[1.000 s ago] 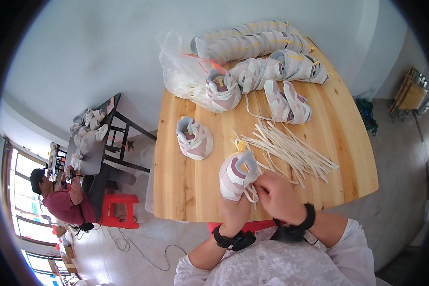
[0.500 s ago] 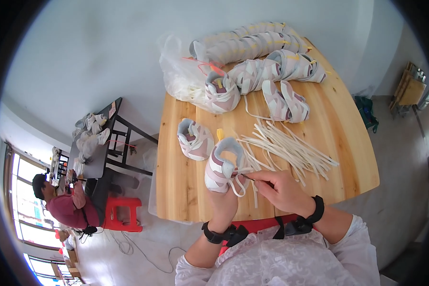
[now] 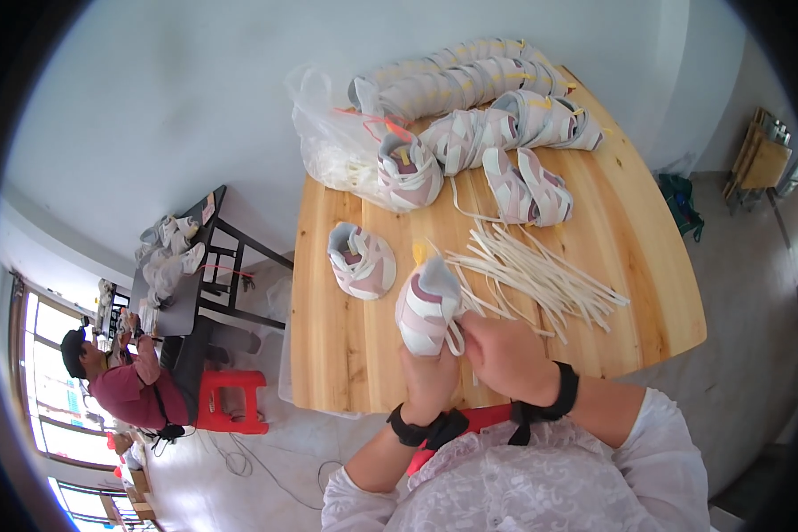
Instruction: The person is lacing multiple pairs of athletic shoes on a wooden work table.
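A white, pink and mauve shoe upper [image 3: 427,306] with a yellow heel tab is held up above the near edge of the table, tilted so its side shows. My left hand [image 3: 430,379] grips it from below, fingers closed and partly hidden by the upper. Close against its right side is my right hand [image 3: 510,355], closed, beside a white lace loop [image 3: 455,338]. A thin dark tool showed in these fingers half a second ago; now the hand hides it. Another laced shoe upper [image 3: 363,262] stands to the left, and a bundle of white laces [image 3: 541,279] lies to the right.
Stacked rows of shoe uppers [image 3: 470,84] line the wooden table's [image 3: 629,266] far side. A pair of uppers [image 3: 529,188], one more upper [image 3: 410,173] and a clear plastic bag [image 3: 324,133] lie nearer. At left, a person [image 3: 142,390] sits on a red stool [image 3: 230,403] by a dark table.
The shoe upper has turned, so its opening faces me less, and it has shifted slightly right. My right hand has come left and in against it; the dark tool has gone from sight.
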Demonstrator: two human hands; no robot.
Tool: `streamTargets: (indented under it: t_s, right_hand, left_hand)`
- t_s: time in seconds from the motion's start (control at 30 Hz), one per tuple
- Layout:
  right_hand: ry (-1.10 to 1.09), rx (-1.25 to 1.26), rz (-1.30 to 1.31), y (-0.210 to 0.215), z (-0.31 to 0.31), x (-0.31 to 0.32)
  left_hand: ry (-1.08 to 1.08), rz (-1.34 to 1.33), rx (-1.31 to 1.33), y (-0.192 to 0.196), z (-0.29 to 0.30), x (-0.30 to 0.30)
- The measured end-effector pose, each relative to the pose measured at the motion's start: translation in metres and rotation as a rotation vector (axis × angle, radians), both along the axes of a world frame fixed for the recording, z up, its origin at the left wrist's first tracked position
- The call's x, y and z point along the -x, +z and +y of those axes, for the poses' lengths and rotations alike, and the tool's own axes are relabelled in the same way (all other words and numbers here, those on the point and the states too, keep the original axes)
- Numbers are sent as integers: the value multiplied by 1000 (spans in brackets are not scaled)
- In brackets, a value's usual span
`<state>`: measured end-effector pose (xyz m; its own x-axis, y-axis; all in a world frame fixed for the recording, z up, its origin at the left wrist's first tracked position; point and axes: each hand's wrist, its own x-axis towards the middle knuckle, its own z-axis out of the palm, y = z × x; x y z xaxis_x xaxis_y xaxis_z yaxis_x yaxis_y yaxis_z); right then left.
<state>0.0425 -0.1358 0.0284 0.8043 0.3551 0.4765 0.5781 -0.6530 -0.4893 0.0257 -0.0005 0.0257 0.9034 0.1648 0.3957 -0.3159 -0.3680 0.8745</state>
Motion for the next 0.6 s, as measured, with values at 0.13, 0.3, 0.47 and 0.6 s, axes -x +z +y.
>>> streamTargets:
  t_s: [0.13,0.3,0.47,0.6]
  right_hand:
    - [241,-604,912,-7,-12,-17]
    - [89,81,180,-3,0,5]
    - [129,-281,410,-8,-2,0]
    - [87,-76,237,-6,4,5]
  left_hand:
    - [-90,-1,-76,-3,8,3]
    - [-87,2,-129,-20,14,1]
    - [-137,37,-23,-12,10,2]
    - [-117,53,-146,-22,16,1]
